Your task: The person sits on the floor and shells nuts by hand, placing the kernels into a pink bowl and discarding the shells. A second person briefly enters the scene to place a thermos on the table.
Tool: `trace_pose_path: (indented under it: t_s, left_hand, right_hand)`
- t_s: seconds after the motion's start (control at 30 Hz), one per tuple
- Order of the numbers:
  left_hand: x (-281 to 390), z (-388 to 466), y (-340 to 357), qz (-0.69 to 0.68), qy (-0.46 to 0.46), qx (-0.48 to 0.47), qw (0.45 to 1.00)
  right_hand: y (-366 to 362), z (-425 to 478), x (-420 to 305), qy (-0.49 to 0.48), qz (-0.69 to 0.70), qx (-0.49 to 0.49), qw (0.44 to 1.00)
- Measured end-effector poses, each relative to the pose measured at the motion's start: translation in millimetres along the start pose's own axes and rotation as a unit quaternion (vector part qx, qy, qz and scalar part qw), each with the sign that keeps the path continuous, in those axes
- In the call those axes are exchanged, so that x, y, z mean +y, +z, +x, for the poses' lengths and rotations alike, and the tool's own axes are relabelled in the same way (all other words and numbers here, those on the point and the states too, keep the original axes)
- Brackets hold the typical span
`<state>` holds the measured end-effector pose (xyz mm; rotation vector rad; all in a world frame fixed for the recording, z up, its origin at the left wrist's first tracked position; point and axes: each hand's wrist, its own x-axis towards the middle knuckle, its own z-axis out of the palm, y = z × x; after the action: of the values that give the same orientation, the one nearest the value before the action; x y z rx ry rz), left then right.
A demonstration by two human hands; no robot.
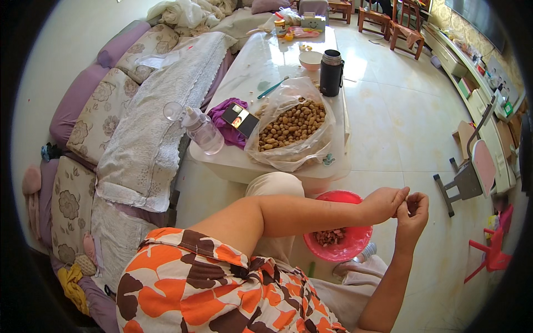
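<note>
My left hand (385,205) and my right hand (413,210) meet at the fingertips, to the right of a red plastic basin (359,243). Both pinch a small object between them, mostly hidden by the fingers and too small to name surely. Shelled peanut kernels (330,237) lie in the bottom of the basin, which my left forearm partly covers. Beyond it, an open clear plastic bag (258,152) full of unshelled peanuts (291,127) stands on the near end of a low white table (233,166).
The table also bears a clear bottle (204,133), a phone (240,119) on purple cloth (216,111), a black flask (331,75) and a bowl (310,61). A covered sofa (137,112) runs along the left. A red stool (493,249) and a pink-seated chair (483,166) stand right.
</note>
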<state>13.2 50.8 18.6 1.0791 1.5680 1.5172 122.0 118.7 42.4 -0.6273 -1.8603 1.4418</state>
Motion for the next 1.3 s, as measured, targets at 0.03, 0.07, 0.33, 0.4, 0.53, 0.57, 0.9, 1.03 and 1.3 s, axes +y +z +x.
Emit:
trace_pose_path:
  t_s: [0.03,0.07,0.33,0.4,0.53,0.57,0.9,1.03,1.3]
  left_hand:
    - [-1,0,0,-0.011,0.002,0.005,1.000]
    - [-1,0,-1,-0.009,0.007,0.008,1.000]
    - [5,0,0,-0.012,0.032,-0.004,0.999]
    - [1,2,1,0.025,0.056,0.024,0.998]
    - [-2,7,0,0.031,0.061,0.041,0.997]
    - [-2,9,1,0.002,0.046,0.030,0.998]
    - [-6,13,3,-0.091,-0.002,-0.009,0.996]
    - [-15,14,10,-0.081,0.063,0.007,0.995]
    - [0,10,0,-0.137,-0.079,-0.133,0.978]
  right_hand:
    - [2,0,-3,-0.004,0.009,0.006,1.000]
    - [6,-1,-9,-0.007,0.019,0.012,1.000]
    - [0,0,-2,0.007,0.070,0.031,0.997]
    - [0,0,-1,0.006,0.098,0.056,0.994]
    - [-2,0,-5,0.077,0.215,0.038,0.973]
    - [-1,0,-7,0.092,0.195,0.037,0.976]
    - [-2,2,2,0.088,0.139,0.051,0.985]
    - [2,1,0,0.084,0.110,0.061,0.989]
    - [-14,4,-6,0.069,0.063,0.004,0.996]
